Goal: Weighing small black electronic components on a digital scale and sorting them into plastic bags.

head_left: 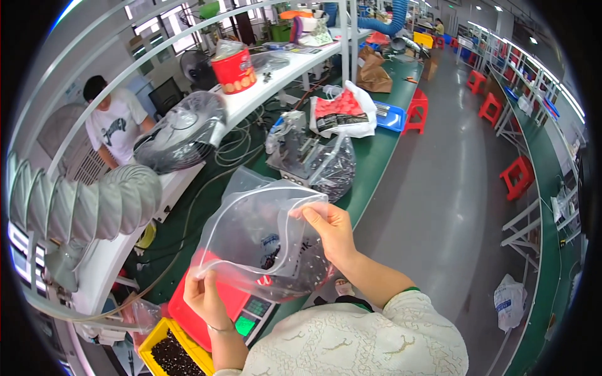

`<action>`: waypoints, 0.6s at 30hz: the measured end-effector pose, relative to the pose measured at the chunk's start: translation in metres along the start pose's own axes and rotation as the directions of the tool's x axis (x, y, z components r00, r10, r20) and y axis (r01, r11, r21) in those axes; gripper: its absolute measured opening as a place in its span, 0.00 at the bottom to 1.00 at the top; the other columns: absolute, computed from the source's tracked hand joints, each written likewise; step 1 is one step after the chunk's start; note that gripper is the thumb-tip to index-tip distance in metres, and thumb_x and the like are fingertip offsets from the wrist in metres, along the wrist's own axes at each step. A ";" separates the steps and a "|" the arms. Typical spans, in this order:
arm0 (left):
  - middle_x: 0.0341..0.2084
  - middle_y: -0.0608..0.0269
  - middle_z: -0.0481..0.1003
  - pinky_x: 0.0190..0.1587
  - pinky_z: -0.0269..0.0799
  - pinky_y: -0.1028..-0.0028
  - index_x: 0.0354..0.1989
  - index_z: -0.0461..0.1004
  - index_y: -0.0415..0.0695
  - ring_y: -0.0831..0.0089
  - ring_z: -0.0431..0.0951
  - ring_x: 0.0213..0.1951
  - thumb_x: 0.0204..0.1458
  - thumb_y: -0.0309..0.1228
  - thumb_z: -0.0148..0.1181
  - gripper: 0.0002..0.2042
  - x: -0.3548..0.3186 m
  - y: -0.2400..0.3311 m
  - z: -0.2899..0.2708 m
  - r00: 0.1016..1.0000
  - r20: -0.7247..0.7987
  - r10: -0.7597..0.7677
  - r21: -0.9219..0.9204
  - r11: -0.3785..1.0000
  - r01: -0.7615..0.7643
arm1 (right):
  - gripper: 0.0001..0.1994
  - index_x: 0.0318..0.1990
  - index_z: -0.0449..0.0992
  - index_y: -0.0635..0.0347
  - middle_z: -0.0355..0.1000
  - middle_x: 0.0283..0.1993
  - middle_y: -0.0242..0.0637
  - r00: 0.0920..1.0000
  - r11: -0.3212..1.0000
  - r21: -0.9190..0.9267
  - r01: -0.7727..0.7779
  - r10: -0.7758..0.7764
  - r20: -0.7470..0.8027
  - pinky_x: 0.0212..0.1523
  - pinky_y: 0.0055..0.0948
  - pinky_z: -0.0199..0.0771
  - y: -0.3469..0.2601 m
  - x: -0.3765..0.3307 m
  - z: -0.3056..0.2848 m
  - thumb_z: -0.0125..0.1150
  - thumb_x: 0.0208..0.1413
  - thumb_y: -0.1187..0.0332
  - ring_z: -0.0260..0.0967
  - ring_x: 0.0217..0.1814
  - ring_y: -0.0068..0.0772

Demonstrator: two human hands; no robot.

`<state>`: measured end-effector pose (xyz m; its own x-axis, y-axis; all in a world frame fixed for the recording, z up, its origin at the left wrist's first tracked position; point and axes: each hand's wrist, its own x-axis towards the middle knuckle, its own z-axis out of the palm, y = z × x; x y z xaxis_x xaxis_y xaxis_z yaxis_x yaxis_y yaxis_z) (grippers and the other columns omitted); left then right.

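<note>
A large clear plastic bag (241, 235) is stretched between my hands with its mouth spread wide. My left hand (205, 302) pinches the near left part of the rim. On the other side, my right hand (332, 230) grips the rim at the far right. Small dark pieces (311, 276) show through the lower right of the bag; their kind is too small to tell. Below the bag stands a digital scale with a red pan (182, 308) and a lit green display (245, 326), partly hidden by the bag and my left arm.
A yellow bin (147, 354) of small dark parts sits beside the scale. More filled bags (335, 166) lie farther along the green bench (370, 169). A grey flexible duct (81, 200) and white shelf (276, 78) border the left. One person (116, 122) is beyond.
</note>
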<state>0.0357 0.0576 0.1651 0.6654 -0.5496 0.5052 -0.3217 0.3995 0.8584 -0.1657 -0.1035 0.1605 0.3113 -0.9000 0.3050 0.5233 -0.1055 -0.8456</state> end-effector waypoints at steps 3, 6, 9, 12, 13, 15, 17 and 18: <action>0.28 0.67 0.75 0.40 0.67 0.80 0.31 0.74 0.37 0.80 0.73 0.33 0.51 0.17 0.57 0.03 0.004 -0.019 0.022 0.995 -0.033 -0.090 0.033 0.995 0.091 | 0.08 0.39 0.78 0.65 0.77 0.41 0.37 1.000 1.000 -0.004 -0.019 0.019 0.004 0.50 0.25 0.66 0.003 0.005 -0.031 0.55 0.59 0.71 0.71 0.44 0.23; 0.26 0.66 0.75 0.38 0.67 0.80 0.30 0.75 0.37 0.81 0.73 0.32 0.50 0.17 0.58 0.02 0.007 -0.046 0.028 0.999 0.008 -0.045 0.197 0.979 0.043 | 0.08 0.40 0.78 0.66 0.77 0.41 0.34 0.998 0.997 -0.041 -0.067 0.068 0.015 0.48 0.21 0.67 0.030 0.009 -0.060 0.55 0.60 0.72 0.70 0.44 0.19; 0.23 0.66 0.74 0.35 0.67 0.80 0.28 0.75 0.36 0.81 0.72 0.30 0.49 0.19 0.59 0.00 -0.001 -0.071 0.030 0.992 0.123 -0.030 0.494 0.869 -0.035 | 0.08 0.41 0.78 0.66 0.77 0.39 0.31 0.984 0.973 -0.157 -0.168 0.175 0.031 0.44 0.18 0.68 0.083 0.013 -0.097 0.54 0.59 0.72 0.69 0.41 0.17; 0.23 0.64 0.76 0.35 0.69 0.78 0.30 0.75 0.36 0.79 0.75 0.30 0.50 0.24 0.59 0.04 -0.021 -0.119 0.026 0.946 0.162 -0.280 0.603 0.787 0.130 | 0.09 0.40 0.79 0.63 0.76 0.27 0.32 0.975 0.883 -0.436 -0.175 0.218 0.051 0.29 0.20 0.68 0.148 0.018 -0.140 0.58 0.55 0.69 0.68 0.27 0.15; 0.23 0.63 0.76 0.35 0.69 0.78 0.30 0.75 0.36 0.78 0.75 0.30 0.50 0.25 0.59 0.04 -0.029 -0.141 0.019 0.926 0.093 -0.367 0.551 0.793 0.259 | 0.08 0.39 0.79 0.62 0.76 0.26 0.32 0.980 0.927 -0.348 -0.141 0.180 0.083 0.28 0.20 0.68 0.154 0.021 -0.146 0.59 0.55 0.69 0.68 0.26 0.16; 0.23 0.62 0.76 0.35 0.69 0.77 0.29 0.75 0.35 0.76 0.75 0.30 0.51 0.25 0.58 0.05 -0.036 -0.157 0.014 0.958 0.015 -0.286 0.584 0.780 0.223 | 0.09 0.39 0.78 0.63 0.76 0.27 0.33 0.957 0.906 -0.391 -0.162 0.241 0.161 0.28 0.20 0.69 0.154 0.030 -0.157 0.61 0.54 0.67 0.68 0.27 0.16; 0.25 0.58 0.76 0.38 0.70 0.75 0.31 0.75 0.36 0.72 0.76 0.32 0.50 0.25 0.59 0.05 -0.031 -0.137 0.024 0.963 0.063 -0.263 0.691 0.707 0.148 | 0.11 0.39 0.78 0.64 0.78 0.32 0.36 0.932 0.858 -0.506 -0.087 0.249 0.263 0.31 0.20 0.70 0.140 0.043 -0.162 0.62 0.53 0.66 0.71 0.30 0.18; 0.28 0.56 0.76 0.41 0.71 0.73 0.32 0.74 0.36 0.68 0.77 0.34 0.47 0.23 0.61 0.05 -0.029 -0.132 0.025 0.957 0.084 -0.276 0.693 0.706 0.143 | 0.11 0.39 0.77 0.64 0.77 0.34 0.38 0.929 0.856 -0.517 -0.009 0.199 0.313 0.32 0.22 0.71 0.128 0.050 -0.160 0.63 0.52 0.66 0.72 0.31 0.20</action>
<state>0.0419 0.0022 0.0397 0.6694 -0.6982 0.2540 -0.5991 -0.3051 0.7403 -0.2101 -0.2294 -0.0024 0.6414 -0.7245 0.2523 0.0346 -0.3012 -0.9529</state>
